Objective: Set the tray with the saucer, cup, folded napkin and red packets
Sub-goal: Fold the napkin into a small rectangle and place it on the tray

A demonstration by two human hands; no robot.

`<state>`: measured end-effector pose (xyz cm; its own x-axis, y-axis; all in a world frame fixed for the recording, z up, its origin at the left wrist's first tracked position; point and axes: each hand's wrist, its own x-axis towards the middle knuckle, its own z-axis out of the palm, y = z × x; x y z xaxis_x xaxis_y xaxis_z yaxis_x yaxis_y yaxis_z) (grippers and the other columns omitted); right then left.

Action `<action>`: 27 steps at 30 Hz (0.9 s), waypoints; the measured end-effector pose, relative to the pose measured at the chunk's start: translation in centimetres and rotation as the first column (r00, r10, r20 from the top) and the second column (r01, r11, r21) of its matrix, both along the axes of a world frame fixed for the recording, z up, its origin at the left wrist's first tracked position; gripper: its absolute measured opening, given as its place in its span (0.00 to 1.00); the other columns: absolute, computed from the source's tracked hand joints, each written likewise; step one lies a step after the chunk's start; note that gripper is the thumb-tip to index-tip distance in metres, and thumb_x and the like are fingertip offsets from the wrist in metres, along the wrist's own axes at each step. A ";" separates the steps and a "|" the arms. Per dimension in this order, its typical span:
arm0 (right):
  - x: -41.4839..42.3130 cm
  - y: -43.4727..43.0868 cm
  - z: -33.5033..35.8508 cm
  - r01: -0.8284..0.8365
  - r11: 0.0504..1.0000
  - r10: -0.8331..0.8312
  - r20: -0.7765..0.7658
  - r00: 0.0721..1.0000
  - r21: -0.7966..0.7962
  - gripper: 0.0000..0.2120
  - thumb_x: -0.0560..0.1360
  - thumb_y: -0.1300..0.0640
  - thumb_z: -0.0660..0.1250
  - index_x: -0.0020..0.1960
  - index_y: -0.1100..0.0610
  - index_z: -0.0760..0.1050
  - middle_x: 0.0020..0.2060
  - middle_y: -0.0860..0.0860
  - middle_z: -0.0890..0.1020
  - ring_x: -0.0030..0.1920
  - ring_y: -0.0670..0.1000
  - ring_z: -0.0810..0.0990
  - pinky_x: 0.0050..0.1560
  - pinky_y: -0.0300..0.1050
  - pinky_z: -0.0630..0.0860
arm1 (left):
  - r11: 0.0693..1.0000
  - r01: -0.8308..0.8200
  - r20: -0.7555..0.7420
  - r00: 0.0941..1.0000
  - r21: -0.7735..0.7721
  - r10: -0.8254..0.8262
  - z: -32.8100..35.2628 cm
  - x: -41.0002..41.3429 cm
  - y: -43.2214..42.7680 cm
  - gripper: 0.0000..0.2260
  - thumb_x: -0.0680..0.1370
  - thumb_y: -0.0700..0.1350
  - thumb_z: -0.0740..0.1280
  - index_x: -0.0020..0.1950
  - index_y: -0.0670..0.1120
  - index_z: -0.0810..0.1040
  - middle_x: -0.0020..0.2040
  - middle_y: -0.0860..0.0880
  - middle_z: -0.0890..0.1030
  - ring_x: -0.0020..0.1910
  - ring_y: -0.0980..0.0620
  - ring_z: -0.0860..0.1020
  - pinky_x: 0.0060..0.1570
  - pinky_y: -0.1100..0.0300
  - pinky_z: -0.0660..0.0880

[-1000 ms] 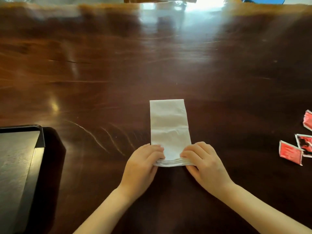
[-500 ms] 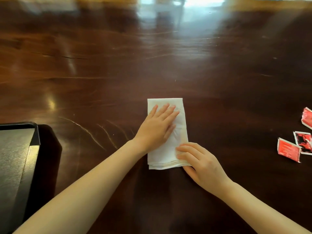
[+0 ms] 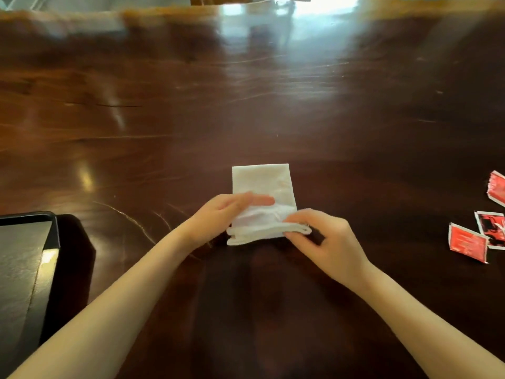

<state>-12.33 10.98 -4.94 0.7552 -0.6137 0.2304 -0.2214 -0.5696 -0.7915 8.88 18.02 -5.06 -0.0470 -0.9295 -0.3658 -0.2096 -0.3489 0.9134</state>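
Right hand: thumb and fingertips pinch the near right corner of the napkin. That edge is raised off the wood, and its stacked layers show as thin white ridges. The other fingers are curled, and what they hide of the corner can't be read.

Left hand: fingers straight, laid flat across the napkin's middle from the left, gripping nothing visible. It's motion-blurred, so I can't tell thumb position or whether it's pressing hard.

The napkin is white soft paper folded into a long rectangle, lightly creased. Its far end is flat on the table, its near end is bowed up between the hands, and it sits mid-table, well apart from the tray.

The table is dark reddish wood with a glossy finish. It has long grain streaks, a fine crack at left and window glare at the far edge.

The tray is at left: black, with a raised rim, a rounded corner and a matte floor. It's cut off by the frame, so most of it is unseen.

Red packets are at far right, three of them, flat squares with white torn-looking edges. One overlaps another, one is clipped by the frame edge, and the print isn't legible.
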 end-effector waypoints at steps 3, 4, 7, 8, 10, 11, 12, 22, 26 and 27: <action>1.3 -1.2 0.9 0.088 0.968 -0.089 -0.007 0.996 0.237 0.06 0.73 0.56 0.69 0.49 0.57 0.79 0.40 0.47 0.82 0.41 0.45 0.81 0.43 0.35 0.77 | 0.987 -0.161 -0.210 0.965 0.007 0.159 0.8 0.1 2.1 0.30 0.64 0.76 0.57 0.56 0.61 0.79 0.60 0.57 0.80 0.64 0.57 0.74 0.66 0.60 0.68; 1.8 -1.6 1.0 0.120 0.947 -0.121 -0.013 0.993 0.297 0.06 0.74 0.56 0.69 0.49 0.56 0.79 0.40 0.47 0.82 0.42 0.45 0.80 0.42 0.35 0.77 | 0.978 -0.208 -0.240 0.950 -0.002 0.202 0.7 0.0 2.3 0.29 0.63 0.76 0.60 0.56 0.62 0.78 0.59 0.58 0.80 0.63 0.56 0.75 0.64 0.59 0.69; 3.2 -2.8 1.0 0.194 0.917 -0.200 -0.019 0.980 0.349 0.05 0.74 0.55 0.68 0.50 0.53 0.77 0.42 0.45 0.81 0.44 0.43 0.79 0.41 0.32 0.76 | 0.940 -0.336 -0.187 0.929 -0.062 0.319 0.6 -1.0 1.6 0.19 0.66 0.63 0.71 0.55 0.63 0.74 0.53 0.64 0.81 0.56 0.61 0.78 0.57 0.62 0.76; 3.7 -3.2 0.9 0.205 0.906 -0.213 -0.019 0.977 0.370 0.05 0.75 0.55 0.67 0.51 0.52 0.76 0.43 0.43 0.80 0.46 0.42 0.79 0.41 0.32 0.76 | 0.916 -0.394 -0.185 0.908 -0.078 0.375 0.7 -1.4 1.0 0.15 0.69 0.57 0.70 0.55 0.62 0.74 0.51 0.63 0.82 0.55 0.61 0.79 0.57 0.61 0.77; 4.5 -4.0 0.6 0.223 0.871 -0.228 -0.042 0.973 0.437 0.07 0.75 0.53 0.66 0.53 0.49 0.73 0.45 0.42 0.79 0.48 0.42 0.79 0.42 0.33 0.78 | 0.853 -0.512 -0.231 0.847 -0.107 0.479 0.5 -2.1 -0.2 0.09 0.75 0.49 0.65 0.55 0.58 0.75 0.50 0.58 0.82 0.53 0.58 0.80 0.54 0.59 0.79; 4.7 -4.4 0.3 0.234 0.850 -0.230 -0.066 0.971 0.471 0.09 0.76 0.51 0.65 0.55 0.50 0.73 0.47 0.43 0.79 0.49 0.43 0.79 0.44 0.36 0.78 | 0.819 -0.565 -0.263 0.809 -0.099 0.526 0.3 -2.3 -0.7 0.08 0.77 0.48 0.63 0.55 0.57 0.75 0.50 0.56 0.82 0.52 0.56 0.80 0.52 0.58 0.79; 4.8 -4.7 0.0 0.243 0.840 -0.225 -0.096 0.969 0.485 0.10 0.76 0.49 0.64 0.56 0.51 0.74 0.48 0.44 0.80 0.51 0.45 0.79 0.46 0.38 0.77 | 0.786 -0.614 -0.289 0.768 -0.074 0.572 0.1 -2.5 -1.2 0.07 0.78 0.47 0.63 0.54 0.56 0.75 0.51 0.55 0.82 0.52 0.55 0.80 0.51 0.57 0.80; 6.7 -3.8 -2.5 0.546 0.771 -0.523 -0.165 0.836 0.328 0.10 0.79 0.48 0.60 0.49 0.53 0.75 0.41 0.46 0.79 0.42 0.44 0.78 0.35 0.31 0.72 | 0.582 -0.798 0.105 0.572 -0.157 0.814 -1.6 -2.7 -5.4 0.13 0.80 0.49 0.60 0.64 0.50 0.70 0.55 0.56 0.74 0.54 0.56 0.74 0.51 0.63 0.74; 7.4 -3.3 -2.4 0.671 0.712 -0.646 -0.183 0.741 0.207 0.12 0.79 0.48 0.58 0.51 0.56 0.75 0.40 0.48 0.79 0.38 0.44 0.76 0.30 0.33 0.68 | 0.633 -0.726 0.225 0.592 -0.268 0.774 -1.8 -2.6 -5.9 0.11 0.80 0.46 0.60 0.62 0.49 0.73 0.57 0.55 0.75 0.55 0.58 0.72 0.56 0.62 0.72; 7.5 -3.3 -2.5 0.684 0.711 -0.657 -0.190 0.729 0.162 0.13 0.79 0.48 0.58 0.51 0.56 0.74 0.41 0.48 0.79 0.38 0.45 0.76 0.30 0.34 0.69 | 0.635 -0.717 0.233 0.591 -0.288 0.772 -2.0 -2.7 -6.0 0.10 0.80 0.45 0.60 0.61 0.48 0.73 0.56 0.54 0.75 0.54 0.58 0.72 0.54 0.64 0.72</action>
